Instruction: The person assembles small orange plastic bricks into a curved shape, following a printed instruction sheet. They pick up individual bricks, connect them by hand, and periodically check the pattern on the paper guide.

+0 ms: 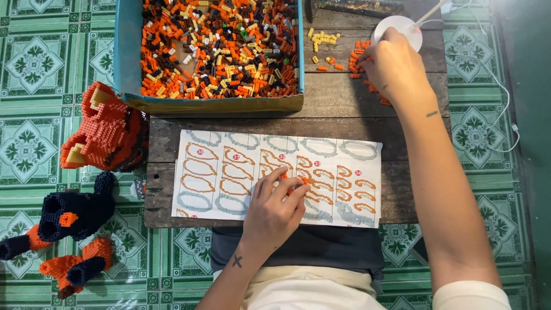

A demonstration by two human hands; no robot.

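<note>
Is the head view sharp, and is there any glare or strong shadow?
Head view: even, soft light, no hard shadows; the white disc looks overexposed; the left hand and right hand are fairly sharp; small bricks in the blue tray blur together.

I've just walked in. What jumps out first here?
A blue box heaped with tiny orange, black and yellow bricks fills the top of the wooden table. Below it, the left hand pinches small orange pieces on a printed instruction sheet, while the right hand reaches into loose orange bricks at upper right.
</note>
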